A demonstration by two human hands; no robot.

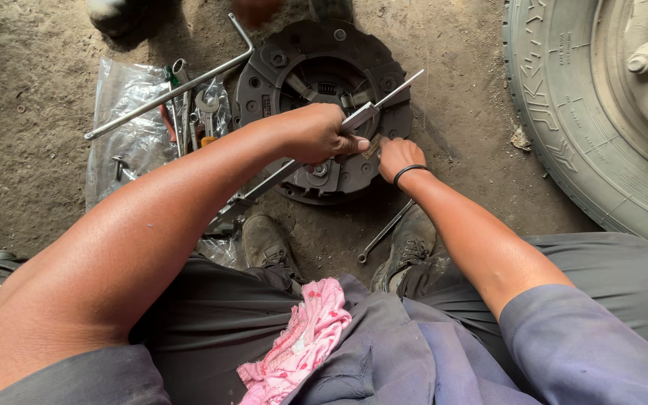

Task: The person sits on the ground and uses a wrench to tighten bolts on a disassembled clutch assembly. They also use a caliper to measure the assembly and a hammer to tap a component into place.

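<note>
Pink cloth lay in lap. Long metal bar was gripped by left hand; right hand fingers were pressed, narrow, on clutch plate.

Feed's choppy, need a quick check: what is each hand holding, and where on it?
Left hand grips a long metal bar around its middle. Right hand holds nothing clear; it rests on the clutch plate.
</note>
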